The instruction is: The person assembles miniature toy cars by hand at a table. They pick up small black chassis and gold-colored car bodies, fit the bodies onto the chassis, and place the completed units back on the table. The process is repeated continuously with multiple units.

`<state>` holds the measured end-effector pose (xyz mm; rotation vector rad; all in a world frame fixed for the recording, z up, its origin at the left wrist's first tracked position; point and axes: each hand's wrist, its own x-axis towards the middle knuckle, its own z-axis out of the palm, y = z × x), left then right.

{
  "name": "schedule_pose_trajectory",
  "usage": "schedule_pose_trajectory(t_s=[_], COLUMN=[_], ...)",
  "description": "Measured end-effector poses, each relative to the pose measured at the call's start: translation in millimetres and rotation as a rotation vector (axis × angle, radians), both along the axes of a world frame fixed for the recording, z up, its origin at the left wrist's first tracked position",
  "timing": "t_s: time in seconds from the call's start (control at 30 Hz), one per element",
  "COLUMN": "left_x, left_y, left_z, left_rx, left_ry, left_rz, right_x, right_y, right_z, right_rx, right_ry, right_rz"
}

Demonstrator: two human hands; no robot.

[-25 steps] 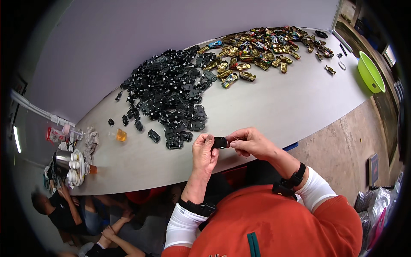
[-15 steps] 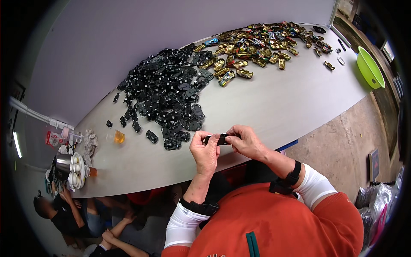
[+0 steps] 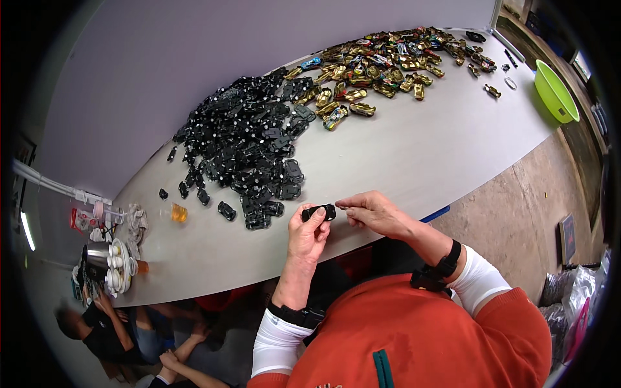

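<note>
Between the thumb and fingers of my left hand (image 3: 306, 234) is a black toy car chassis (image 3: 319, 213), held above the near part of the table. Close to the chassis's right end is my right hand (image 3: 375, 213), thumb and forefinger pressed together; what they pinch, if anything, is too small to make out. Beyond my left hand, a big heap of black toy car chassis (image 3: 242, 129) covers the table. Farther back to the right lies a second heap of gold and coloured toy car bodies (image 3: 388, 61).
A green basin (image 3: 555, 92) stands at the table's right end. On the left are a glass of amber drink (image 3: 179, 213), a crumpled cloth (image 3: 136, 223) and a round tray of white cups (image 3: 127, 281). Other people (image 3: 110, 326) sit at the lower left. A wall (image 3: 162, 58) borders the table's far side.
My right hand has drawn a little away from the chassis to the right. More of the chassis now shows in my left hand, which has stayed nearly in place.
</note>
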<state>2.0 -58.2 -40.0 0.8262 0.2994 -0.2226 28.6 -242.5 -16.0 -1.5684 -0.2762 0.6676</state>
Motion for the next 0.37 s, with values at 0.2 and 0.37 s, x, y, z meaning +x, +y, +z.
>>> schedule_pose_trajectory(t_s=[0.2,0.37], left_x=[-1.9,-2.4], left_y=[-2.8,-4.8], left_z=[4.0,4.4], left_rx=[0.098,0.100], left_ry=[-0.030,-0.055], left_rz=[0.035,0.034], right_x=[-1.4,-3.7], right_y=[5.5,8.6], right_z=[-1.8,0.6], right_rx=[0.030,-0.026], right_ry=[-0.005,-0.046], right_rz=[0.024,-0.007])
